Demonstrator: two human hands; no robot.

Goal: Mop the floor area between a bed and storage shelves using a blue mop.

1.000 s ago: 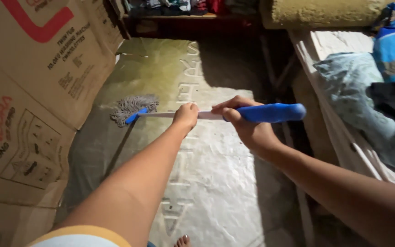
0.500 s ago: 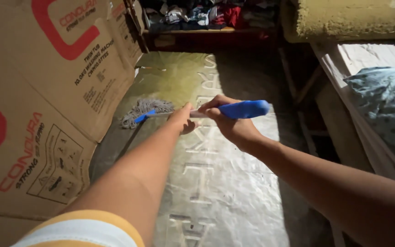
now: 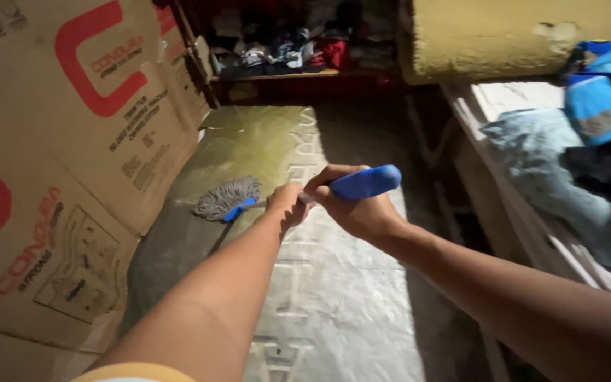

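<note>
Both my hands hold a mop. Its blue grip (image 3: 365, 182) sticks out to the right of my right hand (image 3: 351, 206), which is closed around the handle's end. My left hand (image 3: 286, 204) grips the thin shaft just ahead of it. The grey string mop head (image 3: 226, 199) with a blue clip rests on the floor sheet (image 3: 334, 297), close to the cardboard boxes on the left. The sheet is a pale, wrinkled plastic with large faded letters, partly lit by sun.
Large cardboard boxes (image 3: 58, 163) line the left side. A low dark shelf (image 3: 284, 71) with clothes and shoes stands at the back. On the right, a wooden ledge (image 3: 525, 184) carries blue and grey cloth (image 3: 602, 106). A yellowish wall block (image 3: 510, 35) is top right.
The view has shifted a little between frames. Both hands stay on the mop handle, and the mop head stays on the sheet beside the boxes.
</note>
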